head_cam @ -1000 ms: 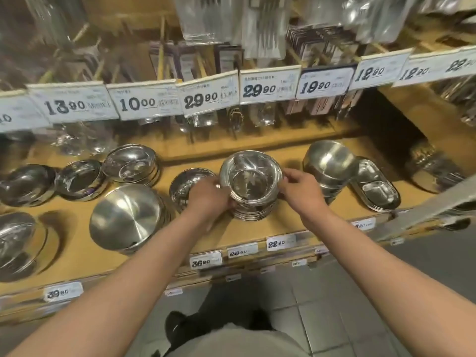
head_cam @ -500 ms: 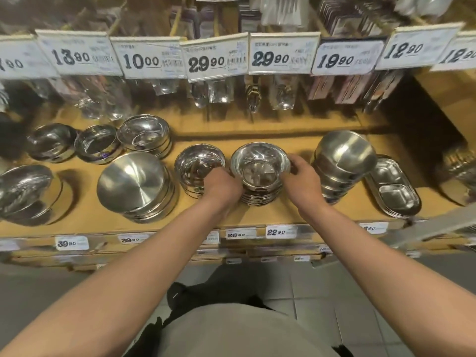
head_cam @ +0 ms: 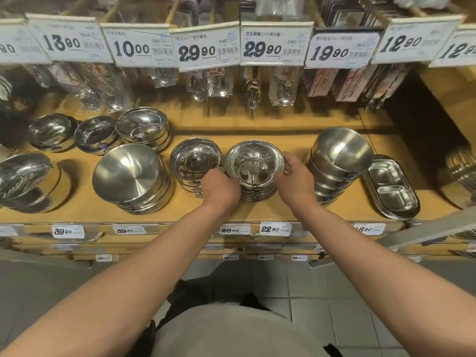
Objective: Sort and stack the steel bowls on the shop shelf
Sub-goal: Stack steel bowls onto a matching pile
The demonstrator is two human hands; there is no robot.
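A stack of small steel bowls [head_cam: 255,167] stands mid-shelf on the wooden shelf [head_cam: 211,212]. My left hand [head_cam: 221,188] grips its left side and my right hand [head_cam: 295,176] grips the right rim of the top bowl. Right beside it on the left is a second stack of similar bowls [head_cam: 194,161]. A leaning stack of deeper bowls [head_cam: 340,155] is to the right. A stack of wide brushed bowls [head_cam: 128,176] sits further left.
Divided steel trays [head_cam: 391,191] lie at the right. More bowl stacks [head_cam: 143,124] [head_cam: 96,134] [head_cam: 51,130] [head_cam: 23,179] fill the shelf's left. Price cards [head_cam: 273,43] and packaged cutlery hang above; price tags [head_cam: 271,229] line the front edge. Tiled floor lies below.
The stack between my hands has come down and now sits on the shelf next to the left stack. Both hands stay on it; the view has shifted closer and lower.
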